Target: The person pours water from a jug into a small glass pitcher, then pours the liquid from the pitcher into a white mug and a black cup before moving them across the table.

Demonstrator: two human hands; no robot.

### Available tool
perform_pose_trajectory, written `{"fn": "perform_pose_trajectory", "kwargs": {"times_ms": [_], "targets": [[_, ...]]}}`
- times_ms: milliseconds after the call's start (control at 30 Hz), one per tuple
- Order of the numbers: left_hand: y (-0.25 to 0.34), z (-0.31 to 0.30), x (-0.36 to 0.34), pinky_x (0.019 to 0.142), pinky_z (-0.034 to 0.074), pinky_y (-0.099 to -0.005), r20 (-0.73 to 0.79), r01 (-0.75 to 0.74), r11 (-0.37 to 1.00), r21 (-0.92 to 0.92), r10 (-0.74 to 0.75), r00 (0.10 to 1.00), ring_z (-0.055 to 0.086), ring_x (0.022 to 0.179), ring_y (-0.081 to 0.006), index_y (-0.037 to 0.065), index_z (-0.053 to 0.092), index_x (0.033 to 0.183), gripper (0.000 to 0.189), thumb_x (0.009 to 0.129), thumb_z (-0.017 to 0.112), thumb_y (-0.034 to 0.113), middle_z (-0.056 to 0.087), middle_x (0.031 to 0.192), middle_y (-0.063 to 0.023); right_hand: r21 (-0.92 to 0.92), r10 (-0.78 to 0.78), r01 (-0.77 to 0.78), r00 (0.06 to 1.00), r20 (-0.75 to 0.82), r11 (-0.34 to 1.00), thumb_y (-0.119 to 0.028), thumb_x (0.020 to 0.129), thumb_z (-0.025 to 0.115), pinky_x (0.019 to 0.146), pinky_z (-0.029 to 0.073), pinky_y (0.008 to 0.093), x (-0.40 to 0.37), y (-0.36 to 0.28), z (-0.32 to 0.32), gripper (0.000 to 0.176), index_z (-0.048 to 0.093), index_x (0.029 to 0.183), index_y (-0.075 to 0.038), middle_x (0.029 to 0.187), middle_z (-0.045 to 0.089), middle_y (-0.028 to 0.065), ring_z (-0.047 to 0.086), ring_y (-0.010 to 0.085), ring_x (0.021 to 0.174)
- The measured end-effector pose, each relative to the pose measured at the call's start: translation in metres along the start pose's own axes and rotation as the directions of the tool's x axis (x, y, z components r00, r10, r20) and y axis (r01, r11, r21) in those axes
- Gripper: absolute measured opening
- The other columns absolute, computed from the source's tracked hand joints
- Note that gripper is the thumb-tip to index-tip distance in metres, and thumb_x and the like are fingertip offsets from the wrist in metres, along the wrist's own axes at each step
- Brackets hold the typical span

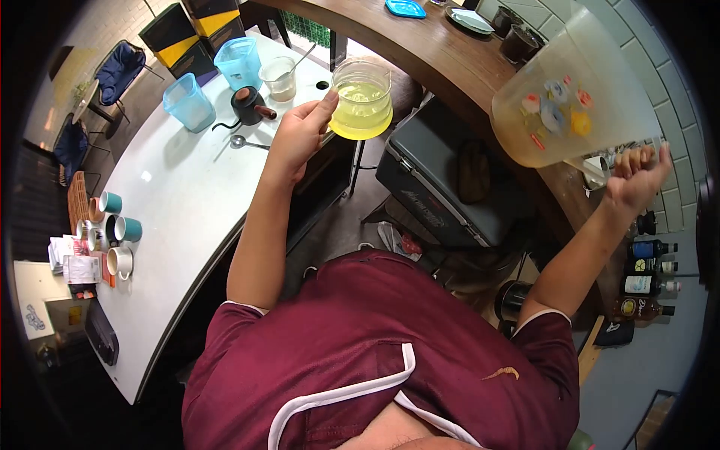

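Observation:
My left hand [300, 135] is closed around a clear glass carafe [361, 109], held up past the edge of the white table. Yellow-green liquid fills the lower part of the carafe. On the other side, my right hand [636, 178] grips a large translucent plastic pitcher [525, 124] near its handle. The pitcher leans at an angle and carries a colourful printed design; a slight brownish tint shows toward its lower left. The two vessels are well apart. Nearest my left hand on the table are a black gooseneck kettle [246, 105] and a metal spoon [240, 142].
On the white table [180, 217] stand blue plastic containers [189, 105], a clear cup [279, 79] with a spoon, and several mugs [127, 229]. A dark cooler box [435, 176] sits between table and wooden counter [345, 16]. Several bottles [641, 285] line the right side.

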State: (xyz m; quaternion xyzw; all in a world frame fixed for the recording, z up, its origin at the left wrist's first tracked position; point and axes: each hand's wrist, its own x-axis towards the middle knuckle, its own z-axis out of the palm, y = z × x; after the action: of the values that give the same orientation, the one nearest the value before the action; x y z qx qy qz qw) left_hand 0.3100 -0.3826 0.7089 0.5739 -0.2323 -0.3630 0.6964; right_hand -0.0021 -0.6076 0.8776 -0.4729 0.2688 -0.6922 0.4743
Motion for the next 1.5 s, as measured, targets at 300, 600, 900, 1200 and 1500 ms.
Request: {"fn": "perform_pose_trajectory", "kwargs": {"times_ms": [300,600,900,1200,1500], "targets": [[-0.002,0.014,-0.003,0.042,0.019,-0.0191,0.011,0.02,0.999,-0.049,-0.02,1.0,0.023,0.046,-0.0011,0.013,0.052,0.069,0.033,0.089,0.059,0.039,0.032,0.057,0.0099,-0.047,-0.101,0.098,0.992,-0.074,0.994,-0.031,0.084,0.062,0.037,0.015,0.0237,0.03,0.056,0.012,0.039,0.038,0.058,-0.013,0.053,0.031,-0.0047,0.022,0.006,0.04],[-0.01,0.03,0.002,0.043,0.019,-0.0196,-0.004,0.027,0.996,-0.09,-0.027,1.0,0.023,0.046,-0.0018,0.014,0.05,0.067,0.033,0.089,0.059,0.037,0.031,0.056,0.0098,-0.05,-0.048,0.044,0.995,-0.088,0.998,-0.031,0.081,0.065,0.037,0.018,0.0216,0.061,0.094,0.01,0.039,0.04,0.057,-0.013,0.049,0.033,-0.0058,0.025,0.0041,0.038],[-0.017,0.037,0.008,0.045,0.021,-0.0207,-0.054,0.05,0.997,-0.058,-0.053,0.997,0.023,0.048,-0.0031,0.017,0.044,0.067,0.033,0.089,0.059,0.037,0.029,0.057,0.0096,-0.022,-0.034,0.032,0.997,-0.068,0.999,-0.033,0.081,0.065,0.038,0.019,0.0218,0.079,0.111,0.004,0.04,0.039,0.057,-0.013,0.051,0.033,-0.0047,0.026,0.0048,0.039],[-0.019,0.023,-0.005,0.045,0.02,-0.021,-0.152,0.002,0.993,-0.122,-0.02,0.988,0.023,0.048,-0.0033,0.017,0.042,0.064,0.035,0.091,0.058,0.034,0.028,0.057,0.0094,-0.249,-0.111,0.145,0.983,0.148,0.958,-0.033,0.083,0.065,0.056,0.044,0.0241,0.089,0.129,-0.014,0.037,0.047,0.081,-0.002,0.07,0.047,0.0042,0.045,0.0128,0.052],[-0.026,-0.041,-0.063,0.046,0.02,-0.0212,-0.369,-0.06,0.995,-0.076,0.027,0.929,0.022,0.049,-0.0035,0.015,0.042,0.062,0.038,0.091,0.056,0.035,0.029,0.056,0.0091,-0.857,-0.758,0.487,0.62,0.203,0.169,-0.039,0.067,0.077,0.089,0.037,0.0406,0.04,0.147,0.021,0.072,0.037,0.112,-0.001,0.108,0.036,0.0199,0.034,0.0306,0.11]]}}
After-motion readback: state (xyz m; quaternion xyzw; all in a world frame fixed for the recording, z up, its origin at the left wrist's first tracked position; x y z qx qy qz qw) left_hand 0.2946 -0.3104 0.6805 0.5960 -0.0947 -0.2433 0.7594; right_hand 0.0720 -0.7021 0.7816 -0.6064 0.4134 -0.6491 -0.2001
